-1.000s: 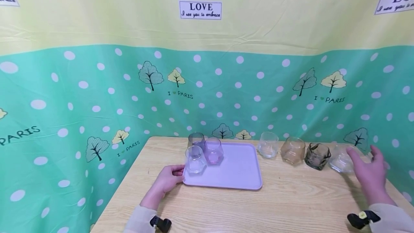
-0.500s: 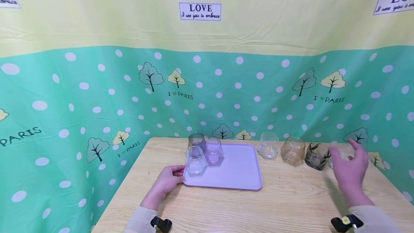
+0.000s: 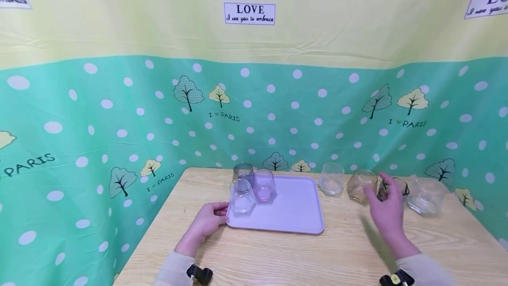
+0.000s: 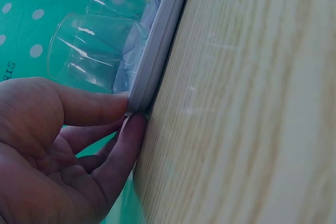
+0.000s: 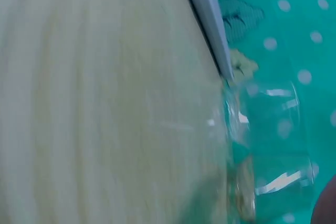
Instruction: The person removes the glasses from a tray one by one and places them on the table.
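Note:
My left hand pinches the near left corner of a lilac tray; in the left wrist view its thumb and fingertips meet at the rim. On the tray stand a clear glass, a purple-tinted glass and a grey glass. My right hand holds nothing, thumb and fingers spread apart. It overlaps a dark patterned glass in the head view, its thumb close by an amber glass. Part of the dark glass is hidden behind the fingers.
Left of the amber glass stands a clear glass. Another clear glass is at the right end of the row. Behind the wooden table hangs a green and yellow curtain.
My right hand has swept left from the clear glass at the right end, past the dark glass, toward the amber one. My left hand stays at the tray corner, and the glasses have not moved.

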The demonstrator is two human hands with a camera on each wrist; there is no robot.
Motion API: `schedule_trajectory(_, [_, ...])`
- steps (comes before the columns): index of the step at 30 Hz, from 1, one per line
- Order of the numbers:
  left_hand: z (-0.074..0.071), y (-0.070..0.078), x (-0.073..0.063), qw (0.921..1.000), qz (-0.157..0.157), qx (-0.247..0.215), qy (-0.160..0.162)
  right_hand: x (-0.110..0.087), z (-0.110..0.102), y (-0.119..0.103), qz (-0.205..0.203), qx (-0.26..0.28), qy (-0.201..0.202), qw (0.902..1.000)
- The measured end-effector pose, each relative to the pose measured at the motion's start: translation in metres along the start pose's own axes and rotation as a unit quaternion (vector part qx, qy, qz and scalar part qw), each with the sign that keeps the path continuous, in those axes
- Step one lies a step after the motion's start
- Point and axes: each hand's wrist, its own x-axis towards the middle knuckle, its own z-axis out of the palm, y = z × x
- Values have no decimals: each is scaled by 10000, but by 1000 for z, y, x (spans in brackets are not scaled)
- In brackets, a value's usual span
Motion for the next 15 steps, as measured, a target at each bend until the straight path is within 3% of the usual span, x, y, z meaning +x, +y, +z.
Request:
schedule_trajectory(6, [-1,0,0,10000,-1,-27,18,-13,31,-8,-264,-66,-577,9980])
schedule_trajectory(15, [0,1,0,10000,15,-65,2,-25,74,-11,-435,188,-1012,9937])
